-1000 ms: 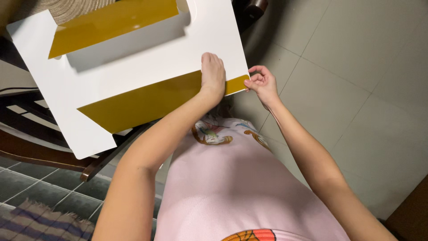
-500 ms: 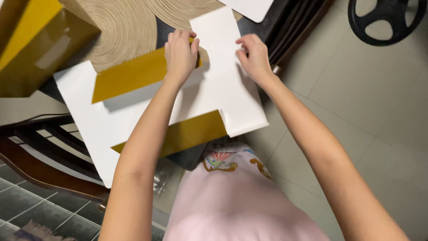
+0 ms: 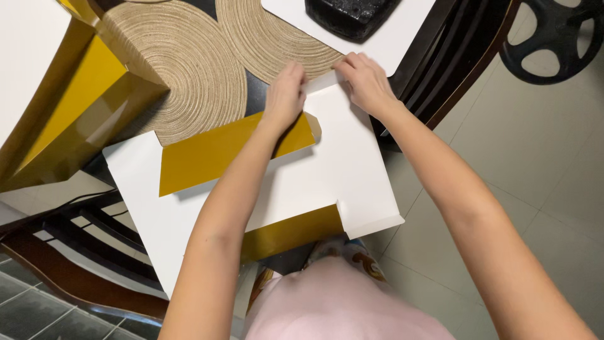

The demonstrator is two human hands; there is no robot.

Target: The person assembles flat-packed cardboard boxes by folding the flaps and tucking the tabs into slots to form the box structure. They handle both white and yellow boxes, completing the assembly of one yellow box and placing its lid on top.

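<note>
My left hand (image 3: pixel 284 96) lies palm down, fingers together, pressing the far end of the gold flap (image 3: pixel 233 151) on the flat white cardboard sheet (image 3: pixel 327 179); nothing is clasped in that grip. My right hand (image 3: pixel 367 80) is bent at the wrist, its grip pinching the sheet's small white tab (image 3: pixel 322 82) at the far edge. Both forearms reach forward over the sheet, which rests on the dark counter (image 3: pixel 255 94) and hangs over its near edge.

Surface: dark counter, grey tiled floor (image 3: pixel 535 164) to the right, dark wooden chair (image 3: pixel 75 264) at lower left.

Count, left to right: one folded gold box (image 3: pixel 69 107), two round woven mats (image 3: pixel 189 69), one cardboard sheet with two gold flaps, one black object (image 3: pixel 349 16) on a white board (image 3: pixel 390 44), one black wheel (image 3: pixel 553 38).
</note>
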